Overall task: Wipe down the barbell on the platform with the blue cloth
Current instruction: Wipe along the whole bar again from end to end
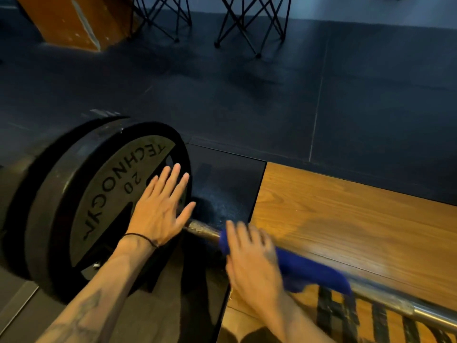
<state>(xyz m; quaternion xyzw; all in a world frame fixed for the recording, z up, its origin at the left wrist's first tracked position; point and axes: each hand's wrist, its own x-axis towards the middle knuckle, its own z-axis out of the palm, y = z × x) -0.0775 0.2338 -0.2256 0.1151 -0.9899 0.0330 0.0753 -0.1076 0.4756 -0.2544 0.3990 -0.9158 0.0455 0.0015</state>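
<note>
The steel barbell (202,230) lies across the wooden platform (346,219), running from the lower right to a stack of black weight plates (103,194) marked 20 at the left. A blue cloth (311,273) is draped over the bar's shaft. My right hand (252,263) lies on top of the cloth with its fingers bent over the bar; it is blurred. My left hand (158,206) is flat, fingers spread and straight, against the face of the inner plate just beside the bar's collar.
Dark rubber floor tiles (247,95) surround the platform. At the back stand an orange-brown wooden box (71,21) and two folding stands with thin black legs (252,23). Black lettering is printed on the platform (371,320) at the lower right.
</note>
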